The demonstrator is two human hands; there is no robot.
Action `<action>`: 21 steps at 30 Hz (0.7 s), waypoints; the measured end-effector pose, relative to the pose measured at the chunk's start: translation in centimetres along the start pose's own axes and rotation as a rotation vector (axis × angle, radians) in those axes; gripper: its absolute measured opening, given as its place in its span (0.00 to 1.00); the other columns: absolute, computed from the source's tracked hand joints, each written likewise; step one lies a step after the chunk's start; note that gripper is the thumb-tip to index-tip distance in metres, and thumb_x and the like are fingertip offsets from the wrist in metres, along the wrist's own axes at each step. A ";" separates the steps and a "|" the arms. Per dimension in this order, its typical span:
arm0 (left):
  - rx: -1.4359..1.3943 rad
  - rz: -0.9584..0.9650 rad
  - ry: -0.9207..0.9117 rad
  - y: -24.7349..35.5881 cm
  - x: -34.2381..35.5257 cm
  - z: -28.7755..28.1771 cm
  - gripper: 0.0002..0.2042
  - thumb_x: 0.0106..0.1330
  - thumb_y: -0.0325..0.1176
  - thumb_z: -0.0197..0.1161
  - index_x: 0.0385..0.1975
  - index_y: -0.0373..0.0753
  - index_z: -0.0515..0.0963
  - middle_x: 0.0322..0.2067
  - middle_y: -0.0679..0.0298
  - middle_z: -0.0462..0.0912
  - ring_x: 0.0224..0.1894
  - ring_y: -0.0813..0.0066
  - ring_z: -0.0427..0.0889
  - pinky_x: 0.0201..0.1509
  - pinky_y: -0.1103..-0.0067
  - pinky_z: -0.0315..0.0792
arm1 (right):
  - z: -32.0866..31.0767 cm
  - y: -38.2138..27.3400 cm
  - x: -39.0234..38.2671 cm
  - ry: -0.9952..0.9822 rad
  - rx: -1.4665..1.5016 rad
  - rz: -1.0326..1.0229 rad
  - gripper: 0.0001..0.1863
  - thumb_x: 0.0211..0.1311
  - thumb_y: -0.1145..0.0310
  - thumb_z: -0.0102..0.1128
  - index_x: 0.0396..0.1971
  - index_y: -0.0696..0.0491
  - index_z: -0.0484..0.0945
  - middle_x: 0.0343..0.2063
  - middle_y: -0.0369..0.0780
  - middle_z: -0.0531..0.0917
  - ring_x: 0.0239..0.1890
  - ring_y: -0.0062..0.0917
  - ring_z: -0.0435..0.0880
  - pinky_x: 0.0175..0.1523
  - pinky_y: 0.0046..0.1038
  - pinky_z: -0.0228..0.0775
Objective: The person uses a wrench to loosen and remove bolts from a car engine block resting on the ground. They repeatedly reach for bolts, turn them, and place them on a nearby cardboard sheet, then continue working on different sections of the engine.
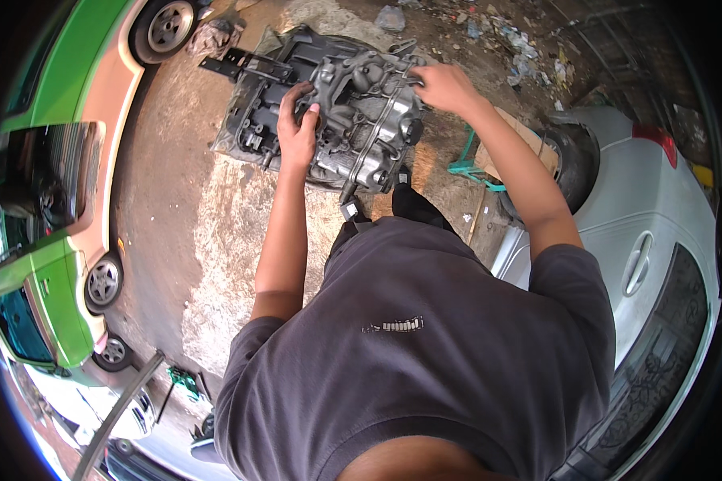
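Note:
A large grey metal engine assembly (361, 120) lies on the ground in front of me, on a dark cover piece (253, 120). My left hand (297, 128) grips its left side, fingers curled over a cast edge. At its upper right corner my right hand (445, 84) rests with the fingers closed on the casting. Both arms reach forward from my grey shirt.
A green and pink car (72, 184) stands to the left. A silver car (650, 232) with a tyre (573, 160) is on the right. A rag (212, 36) lies near the far wheel. Litter (513, 48) is scattered at the back, and a teal frame (469, 164) sits by the tyre.

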State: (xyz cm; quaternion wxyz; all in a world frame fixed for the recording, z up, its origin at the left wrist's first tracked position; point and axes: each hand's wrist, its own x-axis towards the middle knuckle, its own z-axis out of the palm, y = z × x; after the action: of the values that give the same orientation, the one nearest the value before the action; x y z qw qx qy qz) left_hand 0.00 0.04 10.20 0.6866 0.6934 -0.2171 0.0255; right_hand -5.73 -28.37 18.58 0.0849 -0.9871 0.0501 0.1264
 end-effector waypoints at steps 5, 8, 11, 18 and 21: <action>-0.137 0.050 -0.070 2.0 0.5 4.6 0.17 0.60 0.26 0.58 0.50 0.31 0.74 0.52 0.54 0.76 0.58 0.63 0.73 0.64 0.72 0.62 | 5.2 9.7 -10.7 0.211 0.463 0.329 0.21 0.60 0.61 0.56 0.53 0.51 0.77 0.38 0.49 0.84 0.42 0.38 0.84 0.46 0.34 0.73; -0.140 0.031 -0.235 3.1 0.4 9.1 0.17 0.59 0.27 0.58 0.49 0.31 0.74 0.52 0.54 0.77 0.58 0.62 0.73 0.65 0.71 0.61 | 9.5 13.9 -17.2 0.411 0.679 0.458 0.20 0.61 0.62 0.55 0.52 0.55 0.76 0.38 0.49 0.84 0.43 0.39 0.83 0.48 0.33 0.72; -0.149 0.003 -0.381 3.6 -0.1 14.5 0.18 0.60 0.29 0.58 0.50 0.31 0.74 0.52 0.56 0.77 0.58 0.63 0.73 0.65 0.71 0.62 | 11.9 16.8 -23.0 0.479 0.809 0.615 0.18 0.63 0.66 0.53 0.50 0.57 0.76 0.31 0.46 0.82 0.35 0.32 0.81 0.43 0.30 0.71; -0.184 -0.175 -0.660 1.7 -2.4 27.9 0.18 0.62 0.27 0.58 0.53 0.31 0.73 0.53 0.56 0.76 0.59 0.66 0.72 0.64 0.74 0.62 | 16.2 22.8 -29.4 0.690 0.860 0.794 0.16 0.62 0.69 0.50 0.46 0.59 0.78 0.24 0.41 0.79 0.27 0.25 0.78 0.37 0.28 0.70; -0.123 -0.351 -0.711 0.4 -3.5 34.2 0.17 0.64 0.27 0.58 0.53 0.32 0.73 0.53 0.57 0.76 0.58 0.68 0.72 0.63 0.75 0.63 | 18.5 27.0 -31.9 0.624 1.030 0.833 0.16 0.61 0.69 0.49 0.46 0.58 0.78 0.24 0.43 0.80 0.27 0.28 0.79 0.37 0.30 0.71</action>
State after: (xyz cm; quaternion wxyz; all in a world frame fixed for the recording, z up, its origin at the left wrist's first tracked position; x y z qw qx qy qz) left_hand -12.33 -31.98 7.50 0.6028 0.6430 -0.3207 -0.3469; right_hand -44.20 -49.00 4.98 0.4649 -0.7112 0.4963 -0.1784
